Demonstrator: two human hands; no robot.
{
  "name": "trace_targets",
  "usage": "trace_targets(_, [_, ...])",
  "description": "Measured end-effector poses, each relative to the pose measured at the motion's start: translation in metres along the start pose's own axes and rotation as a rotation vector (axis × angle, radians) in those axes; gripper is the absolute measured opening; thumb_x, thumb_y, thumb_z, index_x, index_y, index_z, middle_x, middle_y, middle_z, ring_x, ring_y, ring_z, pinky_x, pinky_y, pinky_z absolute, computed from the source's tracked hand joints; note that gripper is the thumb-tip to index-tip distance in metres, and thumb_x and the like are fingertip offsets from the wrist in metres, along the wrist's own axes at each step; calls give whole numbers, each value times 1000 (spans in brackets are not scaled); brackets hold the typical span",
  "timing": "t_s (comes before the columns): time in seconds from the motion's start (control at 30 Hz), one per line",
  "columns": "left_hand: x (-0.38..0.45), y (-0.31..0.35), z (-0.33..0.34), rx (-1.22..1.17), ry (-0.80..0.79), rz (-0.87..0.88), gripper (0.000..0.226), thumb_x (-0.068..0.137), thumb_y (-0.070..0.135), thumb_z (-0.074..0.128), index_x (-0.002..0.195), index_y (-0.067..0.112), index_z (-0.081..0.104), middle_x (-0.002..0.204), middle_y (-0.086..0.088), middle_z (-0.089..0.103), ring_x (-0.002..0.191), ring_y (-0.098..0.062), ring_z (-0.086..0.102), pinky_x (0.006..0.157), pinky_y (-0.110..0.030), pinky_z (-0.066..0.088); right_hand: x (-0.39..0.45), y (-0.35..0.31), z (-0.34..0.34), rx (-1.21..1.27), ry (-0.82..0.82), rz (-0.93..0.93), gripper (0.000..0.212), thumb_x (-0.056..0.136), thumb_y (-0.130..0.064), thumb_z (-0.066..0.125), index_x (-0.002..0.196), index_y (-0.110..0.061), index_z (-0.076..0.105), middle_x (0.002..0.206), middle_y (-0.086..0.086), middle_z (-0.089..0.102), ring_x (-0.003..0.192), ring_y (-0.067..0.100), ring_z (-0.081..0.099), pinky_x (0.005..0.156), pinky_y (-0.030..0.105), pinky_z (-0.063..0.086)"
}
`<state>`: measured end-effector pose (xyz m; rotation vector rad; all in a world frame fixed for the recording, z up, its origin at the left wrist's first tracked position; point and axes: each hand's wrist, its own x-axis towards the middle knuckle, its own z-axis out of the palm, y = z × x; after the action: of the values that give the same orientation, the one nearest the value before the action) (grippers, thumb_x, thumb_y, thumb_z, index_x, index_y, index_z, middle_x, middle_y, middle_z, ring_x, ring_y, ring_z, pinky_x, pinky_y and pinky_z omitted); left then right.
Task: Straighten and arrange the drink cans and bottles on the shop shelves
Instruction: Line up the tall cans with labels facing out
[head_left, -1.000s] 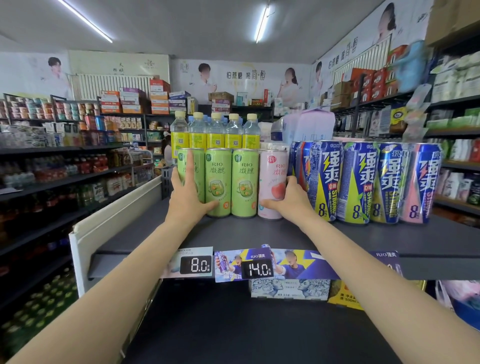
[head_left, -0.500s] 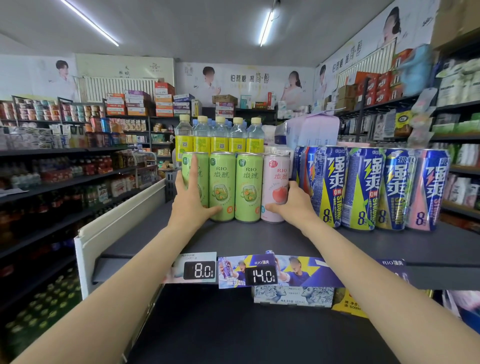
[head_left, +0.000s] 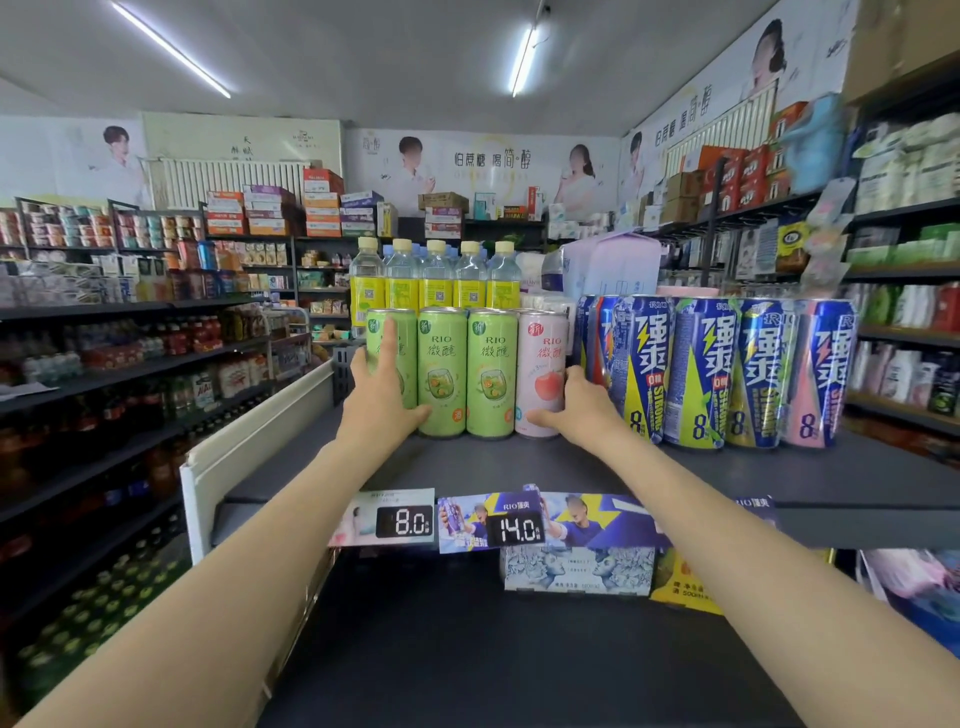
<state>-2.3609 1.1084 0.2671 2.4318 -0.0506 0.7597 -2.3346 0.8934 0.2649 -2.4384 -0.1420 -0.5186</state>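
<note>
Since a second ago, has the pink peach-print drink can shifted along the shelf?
No. The pink can keeps its place against the third green can, above the 14.0 price tag.

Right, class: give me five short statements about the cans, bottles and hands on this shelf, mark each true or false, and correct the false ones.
1. Three green cans stand left of one pink can. True.
2. The left hand is on the pink can. False: it rests on the leftmost green can; the right hand is at the pink can.
3. Bottles with yellow labels stand behind the green cans. True.
4. The blue cans lie on their sides. False: they stand upright, right of the pink can.
5. The price tags on the shelf edge read 8.0 and 14.0. True.
</note>
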Motion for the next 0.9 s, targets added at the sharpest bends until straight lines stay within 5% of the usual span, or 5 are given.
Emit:
trace_targets(0.27, [-46,20,-4,-173,187,132,67,89,12,55,147,15,20,141,-13,33,104,-26,51,83,-34,39,-63,8,-40,-14,165,-138,55,83,-24,69,129,-10,40,107,9,59,97,23,57,82,30,42])
trace_targets(0.43, [-99,29,28,-281,399,424,39,82,6,47,121,6,51,111,-8,52,98,-22,52,82,-31,39,-112,28,-61,11,228,-222,47,86,-20,66,127,-12,45,110,4,57,97,14,54,87,31,46])
trace_targets(0.6, [-175,18,82,-118,196,833,34,79,8,42,112,12,48,107,-1,44,90,-21,47,80,-29,39,-175,71,-72,-3,304,-399,43,83,-13,67,122,-14,49,107,-7,56,98,6,54,90,21,43])
trace_targets(0.73, [-202,19,144,-29,-41,641,39,81,18,39,120,16,42,112,-5,46,92,-24,46,80,-38,45,-218,142,-51,-104,133,-421,46,83,-14,69,123,-15,48,114,-5,52,106,6,49,90,18,39])
trace_targets(0.9, [-213,67,220,-80,-194,262,56,85,18,58,138,20,37,126,-14,40,106,-33,42,92,-46,41,-206,249,-34,21,51,-73,72,79,-22,74,139,-18,34,135,5,32,126,21,38,106,36,36])
